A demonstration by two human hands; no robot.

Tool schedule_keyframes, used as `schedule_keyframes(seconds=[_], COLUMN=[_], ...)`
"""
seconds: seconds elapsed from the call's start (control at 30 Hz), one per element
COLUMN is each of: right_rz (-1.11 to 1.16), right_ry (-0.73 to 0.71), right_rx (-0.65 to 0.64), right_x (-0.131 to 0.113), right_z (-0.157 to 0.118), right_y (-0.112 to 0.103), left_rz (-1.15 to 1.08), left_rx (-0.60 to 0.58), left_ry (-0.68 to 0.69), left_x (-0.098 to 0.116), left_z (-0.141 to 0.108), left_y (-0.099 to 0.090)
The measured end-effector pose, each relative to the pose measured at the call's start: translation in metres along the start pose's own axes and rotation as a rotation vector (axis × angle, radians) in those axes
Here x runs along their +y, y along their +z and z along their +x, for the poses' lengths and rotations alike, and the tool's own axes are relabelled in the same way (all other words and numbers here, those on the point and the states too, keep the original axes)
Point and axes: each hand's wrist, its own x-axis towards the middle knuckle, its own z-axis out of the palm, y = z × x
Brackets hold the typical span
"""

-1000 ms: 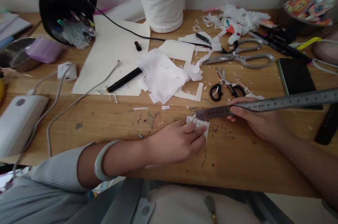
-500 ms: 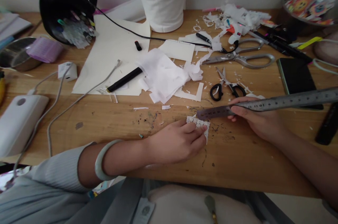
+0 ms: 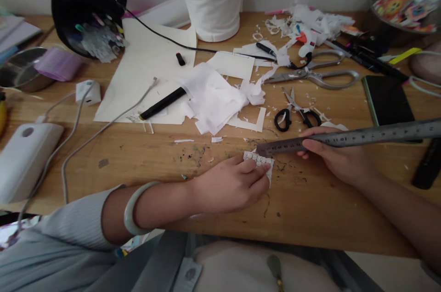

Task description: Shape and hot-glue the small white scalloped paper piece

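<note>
A small white paper piece (image 3: 258,159) with rows of drawn black outlines lies on the wooden table. My left hand (image 3: 234,183) rests over its lower part, fingers curled, with fingertips pressed on the paper. In my right hand (image 3: 330,154) a long metal ruler (image 3: 358,136) is pinched between thumb and fingers. The ruler slants up to the right, and its left end reaches the paper's upper edge. Small scissors (image 3: 292,113) with black handles lie just beyond the ruler.
Crumpled white tissue (image 3: 213,97) and a cream sheet (image 3: 138,71) lie behind my left hand. Large scissors (image 3: 317,73), a dark phone (image 3: 389,101) and a metal bowl (image 3: 372,12) are at the right. A white power bank (image 3: 34,159) with cables sits at the left.
The right end of the ruler has swung slightly toward the table's front edge. My left hand and the paper have stayed in place.
</note>
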Motion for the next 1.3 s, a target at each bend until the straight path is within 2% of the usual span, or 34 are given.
schedule_keyframes(seconds=[0.2,0.4,0.77,1.03,1.2,1.3], right_rz=[-0.086,0.063,0.102,0.088,0.127,0.074], right_ry=[0.002,-0.001,0.007,0.017,0.02,0.03], right_rx=[-0.04,0.038,0.06,0.019,0.041,0.012], right_x=[-0.008,0.002,0.004,0.007,0.002,0.001], right_z=[-0.002,0.0,0.001,0.002,0.001,0.001], right_y=[0.002,0.0,0.001,-0.001,0.0,0.0], left_rz=[0.007,-0.006,-0.009,0.004,0.017,0.03], left_rx=[0.002,0.008,-0.003,0.009,-0.001,-0.01], left_ry=[0.012,0.002,0.001,0.021,0.053,0.059], left_x=[-0.001,0.0,0.0,-0.001,-0.001,-0.001], left_z=[0.0,0.001,0.0,-0.001,-0.002,-0.003], left_y=[0.0,0.0,0.001,0.002,0.004,0.004])
